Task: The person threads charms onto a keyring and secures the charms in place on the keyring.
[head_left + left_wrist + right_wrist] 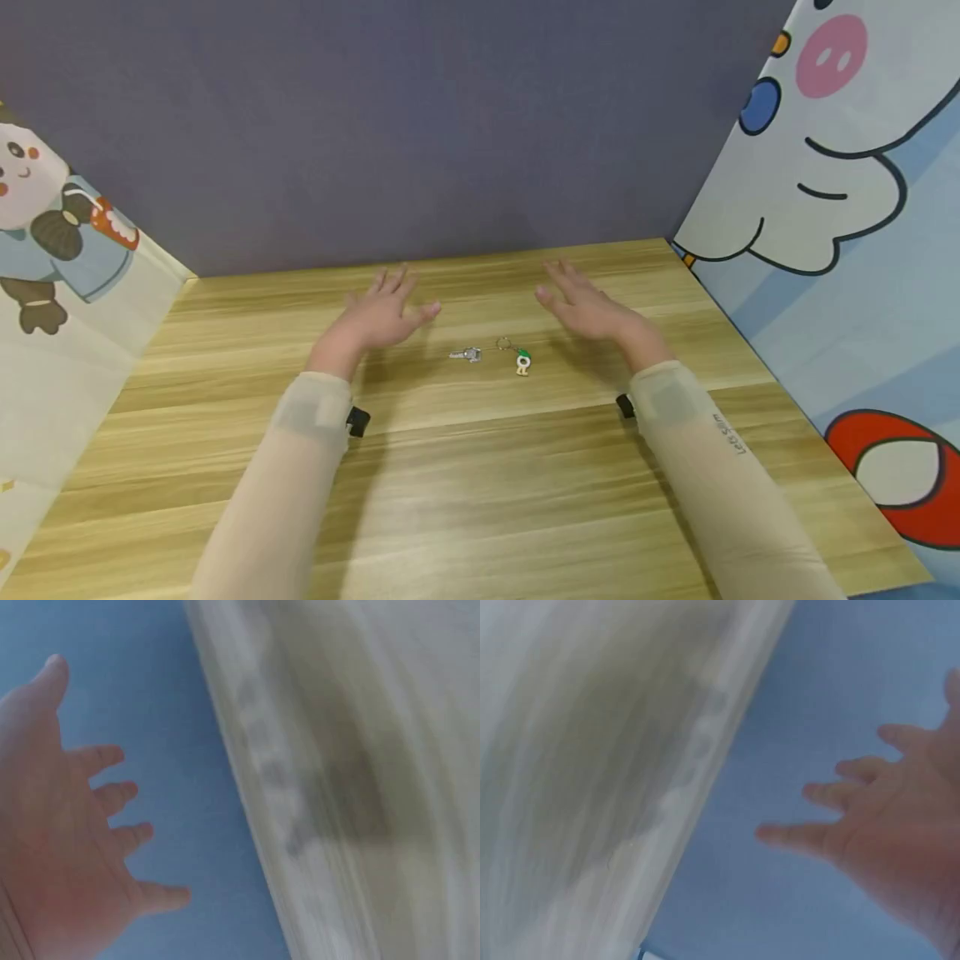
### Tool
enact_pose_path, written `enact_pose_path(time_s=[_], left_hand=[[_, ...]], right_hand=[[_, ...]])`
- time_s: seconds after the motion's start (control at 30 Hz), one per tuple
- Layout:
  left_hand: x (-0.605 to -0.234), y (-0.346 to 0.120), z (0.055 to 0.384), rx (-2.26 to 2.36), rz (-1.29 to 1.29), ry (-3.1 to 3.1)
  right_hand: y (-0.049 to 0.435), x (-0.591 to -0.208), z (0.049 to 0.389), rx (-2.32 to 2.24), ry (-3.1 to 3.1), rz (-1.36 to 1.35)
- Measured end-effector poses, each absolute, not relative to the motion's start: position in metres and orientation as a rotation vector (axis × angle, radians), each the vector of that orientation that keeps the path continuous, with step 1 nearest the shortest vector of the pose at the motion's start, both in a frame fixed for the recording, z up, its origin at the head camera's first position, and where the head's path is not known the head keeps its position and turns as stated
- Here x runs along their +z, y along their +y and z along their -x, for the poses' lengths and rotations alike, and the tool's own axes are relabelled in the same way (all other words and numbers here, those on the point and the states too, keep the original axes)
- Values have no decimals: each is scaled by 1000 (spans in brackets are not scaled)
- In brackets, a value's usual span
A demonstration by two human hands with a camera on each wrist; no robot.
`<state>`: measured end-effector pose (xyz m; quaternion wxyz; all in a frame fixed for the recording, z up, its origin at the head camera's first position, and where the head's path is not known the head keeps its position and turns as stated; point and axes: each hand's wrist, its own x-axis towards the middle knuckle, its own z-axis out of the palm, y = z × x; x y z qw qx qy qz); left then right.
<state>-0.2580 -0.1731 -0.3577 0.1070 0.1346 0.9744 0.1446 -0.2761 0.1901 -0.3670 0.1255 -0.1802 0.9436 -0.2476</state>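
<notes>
A small silver key (466,355) lies on the wooden table between the two hands. Just right of it is a keychain with a thin metal ring (503,343) and a green, white and cream charm (522,362). My left hand (381,315) is raised over the table, left of the key, with its fingers spread and nothing in it. On the other side, my right hand (588,308) hovers right of the keychain, fingers extended and holding nothing. Both wrist views show the left palm (60,825) and the right palm (900,840) bare, with straight fingers.
The light wood-grain table (480,500) runs back to a grey-blue panel (435,133). Cartoon-printed walls flank it, with a bear figure (67,217) at left and a pig snout (831,57) at right. Small black devices sit at the left wrist (358,422) and right wrist (625,406).
</notes>
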Motion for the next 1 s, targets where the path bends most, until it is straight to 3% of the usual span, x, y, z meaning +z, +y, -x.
enact_pose_path(time_s=[0.3,0.63,1.0], left_hand=[[-383,-155,248,521,-652,2752],[-416,-141,256,656,-753,2676],[-425,-133,263,790,-703,2654]], right_hand=[[176,-387,267,-793,2572,786],[172,-419,264,-738,2520,875],[162,-438,271,-777,2655,879]])
